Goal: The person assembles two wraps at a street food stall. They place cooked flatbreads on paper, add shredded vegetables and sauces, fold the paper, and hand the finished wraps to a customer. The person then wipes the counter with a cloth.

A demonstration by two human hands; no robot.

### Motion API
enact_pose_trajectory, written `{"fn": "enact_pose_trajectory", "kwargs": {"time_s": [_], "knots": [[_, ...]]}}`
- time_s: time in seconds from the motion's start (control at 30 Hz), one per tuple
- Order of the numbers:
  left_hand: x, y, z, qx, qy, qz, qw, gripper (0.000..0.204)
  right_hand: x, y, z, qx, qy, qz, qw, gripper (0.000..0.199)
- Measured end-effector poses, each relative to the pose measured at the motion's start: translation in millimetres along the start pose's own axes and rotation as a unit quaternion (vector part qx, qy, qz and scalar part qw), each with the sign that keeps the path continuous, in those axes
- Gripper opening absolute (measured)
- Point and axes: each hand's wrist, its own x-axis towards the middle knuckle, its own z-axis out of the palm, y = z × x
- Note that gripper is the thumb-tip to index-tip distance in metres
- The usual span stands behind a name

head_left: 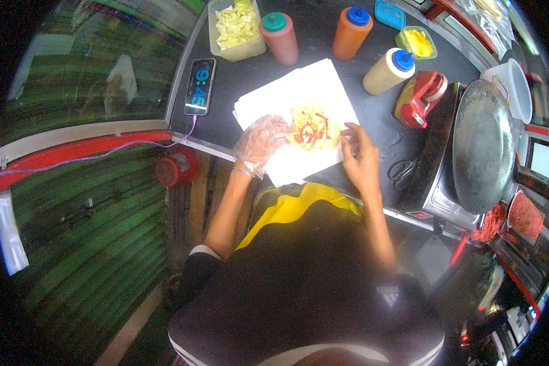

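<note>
A round flatbread [329, 141] with shredded filling and red sauce streaks lies on a stack of white paper sheets [311, 79]. My left hand [265, 143], in a clear plastic glove, is closed at the bread's left edge; its fingertips are partly hidden by the glove. At the opposite edge is my bare right hand [361, 155], thumb and bent fingers apart, fingertips close to the bread and the paper.
Behind the paper are a tub of chopped lettuce [238, 27] and squeeze bottles: red [279, 43], orange [352, 36], cream [385, 73]. A phone [199, 88] is at left. Right stand a red tape dispenser [416, 100], scissors [402, 174] and a large round pan [483, 146].
</note>
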Motion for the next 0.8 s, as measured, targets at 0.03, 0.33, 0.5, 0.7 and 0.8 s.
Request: {"fn": "enact_pose_trajectory", "kwargs": {"time_s": [0.03,0.33,0.5,0.7,0.8], "knots": [[3.5,-0.3,0.5,-0.050,-0.014,-0.055,0.997,0.028,4.3,-0.9,-0.9,-0.019,-0.003,0.011,1.000,0.037],[29.2,24.8,5.7,-0.071,0.021,-0.258,0.963,0.036,107.7,1.9,34.2,-0.141,0.103,-0.129,0.976,0.042],[20.1,39.6,23.3,-0.015,0.197,-0.136,0.971,0.036,139.1,-10.0,24.8,-0.161,-0.054,-0.123,0.978,0.053],[-0.5,44.2,52.1,-0.139,0.185,-0.182,0.956,0.026,109.5,-27.1,5.5,0.074,-0.255,-0.108,0.958,0.048],[-10.3,54.3,56.0,-0.076,0.199,-0.143,0.967,0.032,90.0,-34.4,-2.2,0.034,-0.286,-0.126,0.949,0.046]]}}
